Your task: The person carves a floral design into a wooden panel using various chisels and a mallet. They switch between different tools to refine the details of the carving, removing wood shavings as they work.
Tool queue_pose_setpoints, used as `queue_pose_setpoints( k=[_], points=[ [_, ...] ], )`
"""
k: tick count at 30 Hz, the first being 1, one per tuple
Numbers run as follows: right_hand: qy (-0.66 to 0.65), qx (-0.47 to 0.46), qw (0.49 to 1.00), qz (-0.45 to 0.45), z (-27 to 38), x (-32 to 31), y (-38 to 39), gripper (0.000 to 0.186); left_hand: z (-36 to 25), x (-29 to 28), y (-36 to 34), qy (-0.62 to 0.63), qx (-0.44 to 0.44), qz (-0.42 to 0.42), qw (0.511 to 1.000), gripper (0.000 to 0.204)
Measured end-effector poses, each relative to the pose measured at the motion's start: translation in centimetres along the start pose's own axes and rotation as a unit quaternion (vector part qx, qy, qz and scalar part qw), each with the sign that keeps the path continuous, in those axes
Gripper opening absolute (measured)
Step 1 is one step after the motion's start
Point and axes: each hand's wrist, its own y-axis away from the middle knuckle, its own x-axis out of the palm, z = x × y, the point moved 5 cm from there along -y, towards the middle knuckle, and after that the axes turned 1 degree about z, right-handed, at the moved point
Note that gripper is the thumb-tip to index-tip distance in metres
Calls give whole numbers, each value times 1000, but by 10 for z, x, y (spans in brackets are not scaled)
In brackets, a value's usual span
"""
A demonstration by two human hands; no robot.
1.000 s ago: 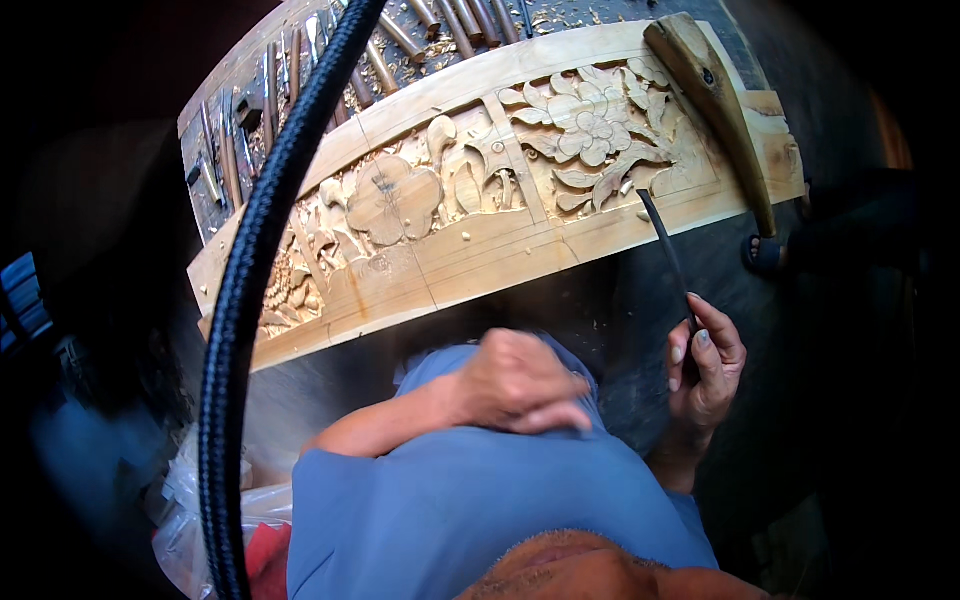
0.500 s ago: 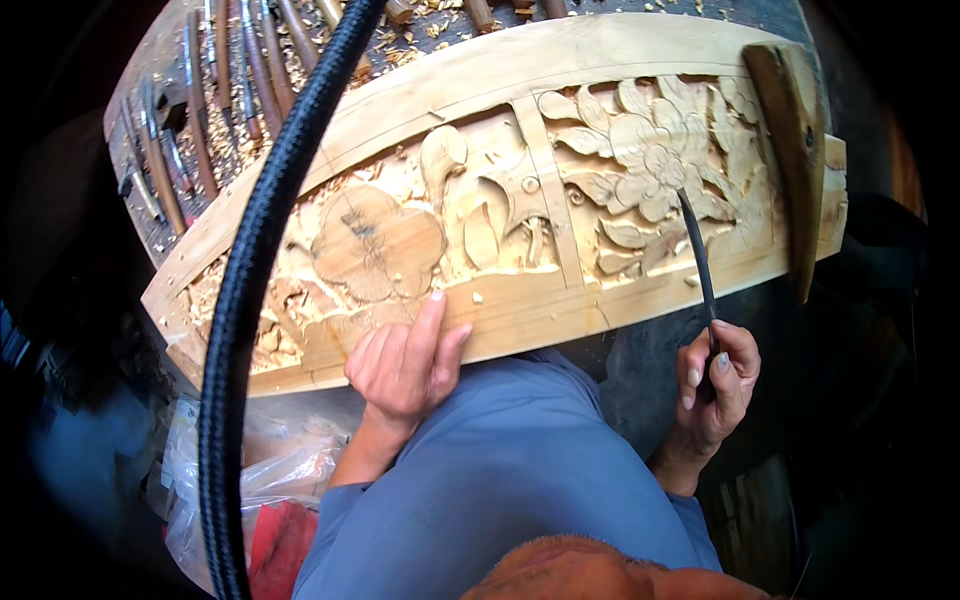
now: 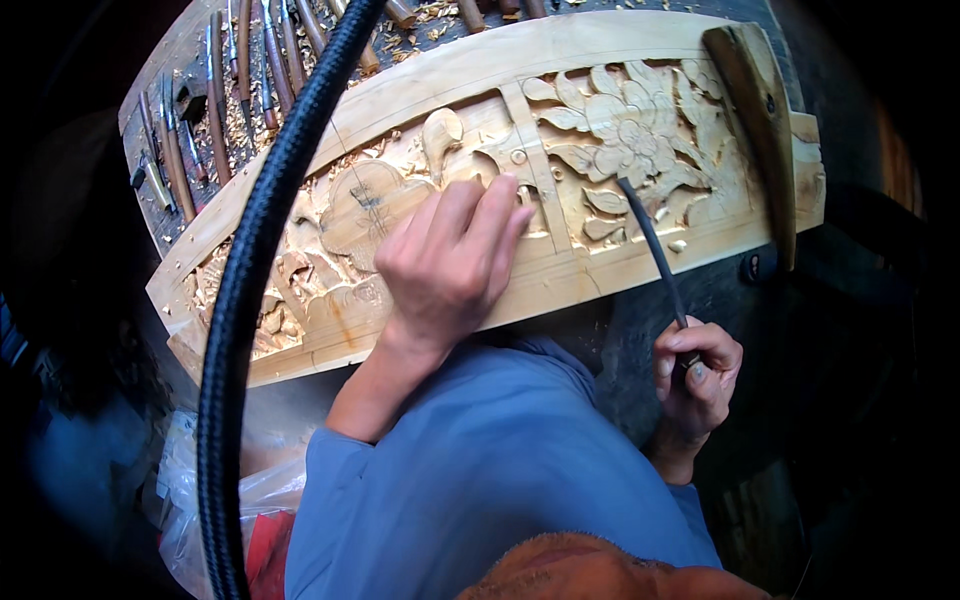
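A long pale wooden panel (image 3: 400, 310) with a curved far edge lies across the bench, carved in relief. My right hand (image 3: 698, 375) grips a carving gouge (image 3: 655, 245) near the panel's near edge. Its long dark shaft slants up and left, with the tip over the leaves below the carved flower (image 3: 635, 145). My left hand (image 3: 450, 255) reaches over the panel's middle, back upward, fingers bent forward and thumb a little apart. No object shows in it. The hand partly covers the less worked, rounded flower shape (image 3: 365, 215), which bears a drawn mark.
Several wooden-handled chisels (image 3: 215, 110) lie among shavings at the far left of the bench (image 3: 150, 100). A dark wooden bar (image 3: 755, 130) lies across the panel's right end. A black braided cable (image 3: 240, 270) crosses the view in front. Clear plastic bag (image 3: 190, 520) lies lower left.
My left hand has moved up and right from the near edge onto the carving. The gouge has shifted left, its tip leaving the flower for the leaves below.
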Motion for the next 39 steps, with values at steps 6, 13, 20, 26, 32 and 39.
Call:
queue_pose_setpoints(
  k=[6,13,20,26,32,39],
  points=[
    [-27,3,998,62,13,5,22,36,-6,-1,-9,-3,24,-29,999,18],
    [0,-15,998,54,35,26,24,18,6,-28,19,39,-93,-32,994,23],
    [123,-37,989,76,43,83,-55,27,41,-89,95,-89,-97,-53,990,40],
    [372,-237,885,147,47,186,-168,34,75,-98,113,-69,-185,-84,977,37],
    [473,-318,781,255,24,328,-245,33,74,-99,110,-57,-181,-93,977,35],
    [506,-289,748,317,-8,408,-282,35,76,-101,110,-33,-196,-94,976,31]
  ],
)
